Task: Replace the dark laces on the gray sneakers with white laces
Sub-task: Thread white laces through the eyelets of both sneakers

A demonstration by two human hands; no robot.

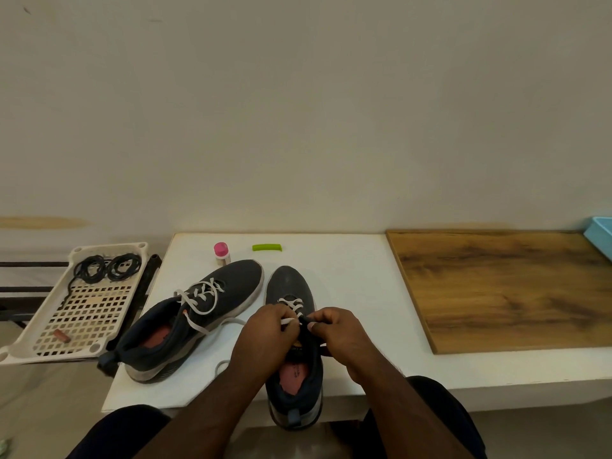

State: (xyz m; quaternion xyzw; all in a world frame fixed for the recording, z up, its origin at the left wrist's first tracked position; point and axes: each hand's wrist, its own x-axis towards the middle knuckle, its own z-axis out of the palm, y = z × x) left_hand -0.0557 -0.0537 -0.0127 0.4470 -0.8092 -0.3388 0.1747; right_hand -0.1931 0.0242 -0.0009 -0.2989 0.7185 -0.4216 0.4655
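Two dark gray sneakers stand on a white table [351, 279]. The left sneaker [198, 313] is threaded with a white lace [202, 298] whose loose ends trail onto the table. The right sneaker [293, 352] points away from me and has a white lace [293, 304] crossed through its front eyelets. My left hand [268, 336] pinches that lace at the sneaker's throat. My right hand [341, 332] grips the sneaker's eyelet edge opposite it. Two coiled dark laces [107, 268] lie in a white perforated tray [82, 313] on the left.
A pink-capped small bottle [222, 253] and a green plastic piece [267, 247] lie at the table's far edge. A wooden board [510, 286] covers the right side, with a light blue tray [601, 235] at its far corner. A small brown object [62, 335] sits in the perforated tray.
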